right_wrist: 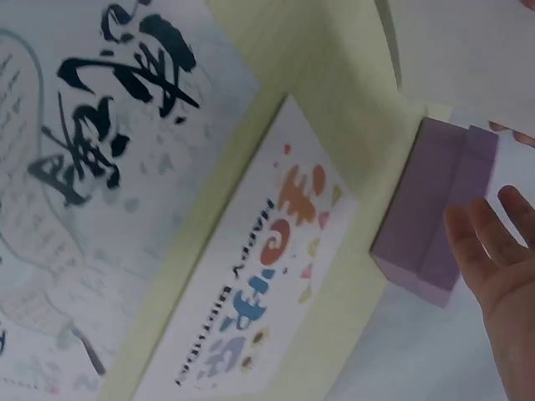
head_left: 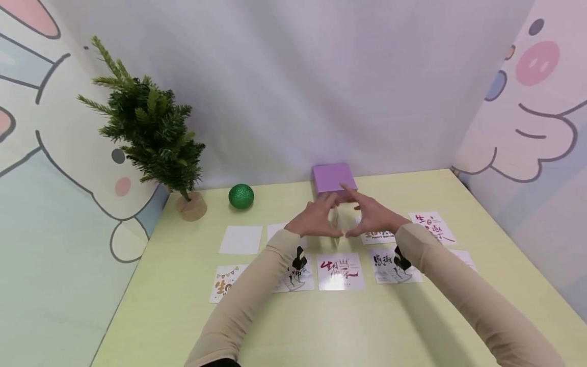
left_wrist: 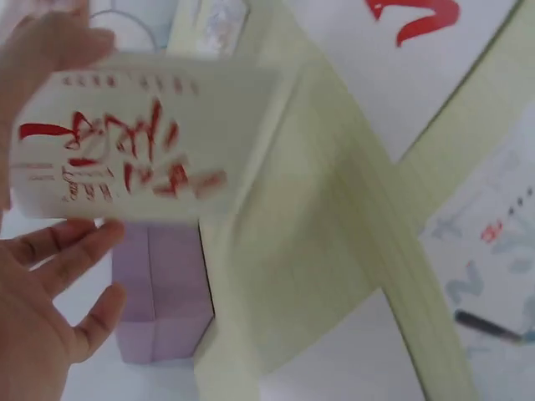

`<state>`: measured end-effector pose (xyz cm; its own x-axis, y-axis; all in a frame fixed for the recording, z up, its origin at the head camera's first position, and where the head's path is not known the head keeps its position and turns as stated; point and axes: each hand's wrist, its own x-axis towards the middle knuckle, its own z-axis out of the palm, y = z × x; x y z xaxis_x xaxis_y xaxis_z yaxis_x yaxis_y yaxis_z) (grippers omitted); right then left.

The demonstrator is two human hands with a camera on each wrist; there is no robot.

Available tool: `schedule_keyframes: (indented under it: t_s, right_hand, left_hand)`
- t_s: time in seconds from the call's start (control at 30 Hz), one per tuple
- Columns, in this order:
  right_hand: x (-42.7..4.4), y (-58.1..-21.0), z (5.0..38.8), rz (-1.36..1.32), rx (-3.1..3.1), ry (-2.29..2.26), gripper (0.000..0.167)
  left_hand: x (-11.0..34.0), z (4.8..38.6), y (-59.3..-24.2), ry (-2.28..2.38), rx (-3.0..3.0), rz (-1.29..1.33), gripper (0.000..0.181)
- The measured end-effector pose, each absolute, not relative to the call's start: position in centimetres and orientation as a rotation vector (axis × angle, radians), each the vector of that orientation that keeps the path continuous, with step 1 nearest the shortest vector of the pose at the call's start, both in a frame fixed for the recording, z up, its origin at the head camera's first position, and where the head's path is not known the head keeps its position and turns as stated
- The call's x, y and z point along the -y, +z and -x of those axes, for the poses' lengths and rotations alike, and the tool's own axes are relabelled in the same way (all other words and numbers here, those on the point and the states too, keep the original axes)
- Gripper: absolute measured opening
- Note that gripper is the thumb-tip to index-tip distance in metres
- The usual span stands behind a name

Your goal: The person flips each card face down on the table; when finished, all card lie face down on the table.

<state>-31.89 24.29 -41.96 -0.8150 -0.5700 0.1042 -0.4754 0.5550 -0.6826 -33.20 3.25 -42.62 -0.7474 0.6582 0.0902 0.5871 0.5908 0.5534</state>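
Observation:
My left hand (head_left: 316,218) and right hand (head_left: 377,214) face each other above the middle of the table, fingers and thumbs curved around a greeting card (head_left: 336,227). From the head the card appears nearly edge-on and blurred. Its red-lettered face (left_wrist: 125,154) shows in the left wrist view, between fingertips at its lower edge and a digit on its upper edge. In the right wrist view its blank side (right_wrist: 468,58) is partly cut off, and some fingers of my right hand (right_wrist: 506,271) are spread apart from it. Exact finger contact is partly hidden.
Square cards lie in two rows, including a red-lettered card (head_left: 341,271), a grey-lettered card (head_left: 396,266) and a blank card (head_left: 241,240). Behind stand a purple box (head_left: 334,178), a green glitter ball (head_left: 241,197) and a small artificial pine tree (head_left: 156,127).

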Motion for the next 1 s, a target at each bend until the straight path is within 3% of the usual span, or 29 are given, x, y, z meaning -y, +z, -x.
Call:
schedule_keyframes:
  t_s: [0.17,0.23,0.33,0.6,0.8,1.0]
  right_hand:
    - [-23.6,-43.7,32.0,0.905,-2.484,-1.176,0.097]
    - [-23.4,-44.0,32.0,0.913,-2.505,-1.155,0.081]
    - [-23.3,-44.1,32.2,0.934,-2.615,-1.04,0.07]
    - [-23.6,-45.5,32.6,1.022,-2.709,-0.58,0.065]
    - [-24.9,-44.9,32.3,0.989,-2.736,-0.477,0.067]
    - [-29.4,-43.1,31.7,0.708,-2.783,-0.435,0.074]
  left_hand:
    - [-1.5,33.5,-43.2,1.26,-2.495,-0.936,0.064]
    - [-1.0,33.6,-43.5,1.238,-2.52,-0.935,0.061]
    - [-0.3,33.6,-44.0,1.047,-2.652,-0.931,0.057]
    - [-0.2,33.5,-46.1,0.349,-2.8,-1.041,0.047]
    - [-1.9,33.5,-46.1,0.265,-2.821,-1.062,0.05]
    - [-7.0,33.7,-46.0,0.26,-2.831,-1.152,0.062]
